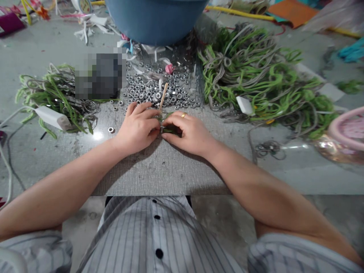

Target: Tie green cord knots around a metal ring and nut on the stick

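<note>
My left hand (138, 127) and my right hand (191, 132) meet at the front of the metal nuts (167, 99). Their fingertips pinch together around a small silvery nut (162, 129). Dark green cord (178, 131) runs from it under my right fingers, which are closed on it. The left thumb and forefinger press at the nut's left side; exactly what they grip is partly hidden. A thin wooden stick (163, 96) points up and away just beyond the fingertips. One loose nut (111, 130) lies left of my left hand.
A blue tub (156, 22) stands behind the nuts. Green and grey cords are heaped at right (256, 72), and a smaller cord bundle with metal rings (61, 94) lies at left beside a white plug-like block (54, 117). A pink basket-like item (348, 129) sits far right.
</note>
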{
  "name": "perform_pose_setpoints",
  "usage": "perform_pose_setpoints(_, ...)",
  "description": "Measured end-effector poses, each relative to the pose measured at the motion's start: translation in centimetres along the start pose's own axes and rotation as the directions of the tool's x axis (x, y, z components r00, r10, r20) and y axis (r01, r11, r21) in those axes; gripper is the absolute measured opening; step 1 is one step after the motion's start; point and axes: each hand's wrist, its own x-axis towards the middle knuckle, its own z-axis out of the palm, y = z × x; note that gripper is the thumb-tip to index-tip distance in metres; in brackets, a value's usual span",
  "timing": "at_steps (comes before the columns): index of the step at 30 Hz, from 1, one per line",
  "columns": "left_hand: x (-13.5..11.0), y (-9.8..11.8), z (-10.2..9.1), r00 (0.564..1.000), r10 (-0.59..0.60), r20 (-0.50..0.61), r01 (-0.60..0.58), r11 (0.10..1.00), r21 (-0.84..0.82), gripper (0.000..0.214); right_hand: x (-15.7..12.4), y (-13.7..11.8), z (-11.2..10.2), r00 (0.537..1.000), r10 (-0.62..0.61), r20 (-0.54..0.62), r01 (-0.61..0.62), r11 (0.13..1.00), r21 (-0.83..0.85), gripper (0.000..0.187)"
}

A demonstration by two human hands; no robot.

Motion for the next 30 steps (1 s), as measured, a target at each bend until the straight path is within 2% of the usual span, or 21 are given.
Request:
perform_pose_setpoints(4, 0.0, 0.1, -0.2, 1.0, -0.006, 0.012, 0.006, 1.0, -0.004, 0.015, 0.0, -0.2, 0.0, 0.999, 0.015, 0.05, -0.014, 1.0, -0.021, 0.014)
perform_pose_setpoints(11, 0.3, 0.3, -1.5, 0.998, -0.043, 0.038, 0.045, 0.998, -0.037, 0.014, 0.0, -0.2, -0.1, 0.998, 0.03, 0.062, -0.028, 0.999, -0.026, 0.012)
perform_pose_setpoints(20, 0.9, 0.3, -3.7, 0.976, -0.21, 0.055, 0.215, 0.97, -0.111, 0.013, 0.1, -0.1, -0.3, 0.993, 0.055, 0.102, -0.051, 0.998, -0.04, 0.011)
perform_pose_setpoints(25, 1.1, -0.3, -4.3, 0.943, -0.331, 0.041, 0.333, 0.943, -0.027, 0.011, 0.1, -0.1, -0.4, 0.992, 0.062, 0.114, -0.058, 0.997, -0.041, 0.011)
perform_pose_setpoints(30, 0.9, -0.4, -4.8, 0.927, -0.372, 0.054, 0.358, 0.917, 0.176, 0.016, 0.0, -0.2, -0.5, 0.994, 0.053, 0.096, -0.051, 0.998, -0.021, 0.009)
